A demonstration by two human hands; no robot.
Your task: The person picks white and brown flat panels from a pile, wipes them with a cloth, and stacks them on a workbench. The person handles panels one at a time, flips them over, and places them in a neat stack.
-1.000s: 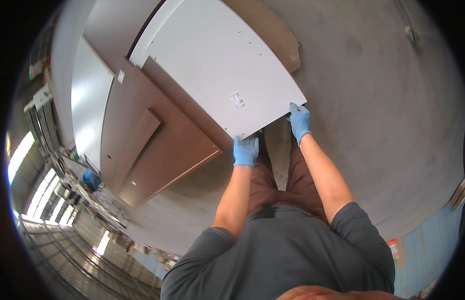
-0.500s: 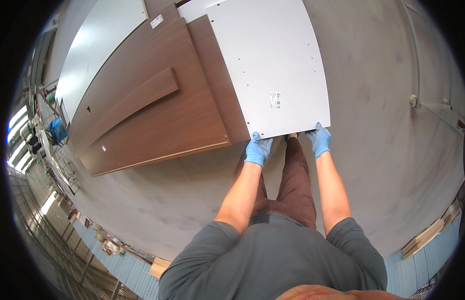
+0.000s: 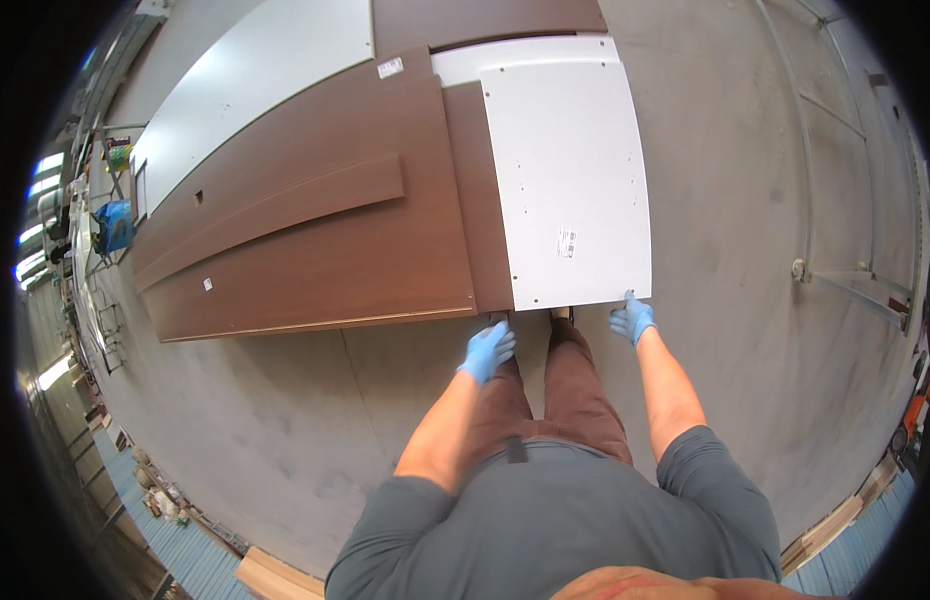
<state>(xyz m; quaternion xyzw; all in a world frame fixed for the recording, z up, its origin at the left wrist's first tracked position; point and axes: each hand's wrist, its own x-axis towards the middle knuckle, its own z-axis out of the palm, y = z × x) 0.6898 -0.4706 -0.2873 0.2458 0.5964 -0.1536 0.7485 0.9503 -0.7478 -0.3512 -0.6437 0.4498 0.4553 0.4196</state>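
A white panel [image 3: 575, 185] with small holes and a label lies on the stack, its near edge facing me. My right hand [image 3: 633, 318], in a blue glove, is at the panel's near right corner. Its thumb tip overlaps the edge, while the other fingers are loosely bent outside it. My left hand [image 3: 488, 352], also gloved in blue, is off the white panel, just below the near edge of a narrow brown panel [image 3: 480, 200]. Its fingers are apart and nothing shows in them.
A large brown board [image 3: 365, 250] lies at left with a brown strip [image 3: 285, 215] on it. A glossy white panel [image 3: 255, 90] and another brown board [image 3: 485, 20] lie beyond. Metal framing [image 3: 865, 290] stands at right. My feet are close to the stack's near edge.
My left hand has let go of the white panel and drawn back left. My right hand's fingers have come out from under its edge. The stack sits lower in view.
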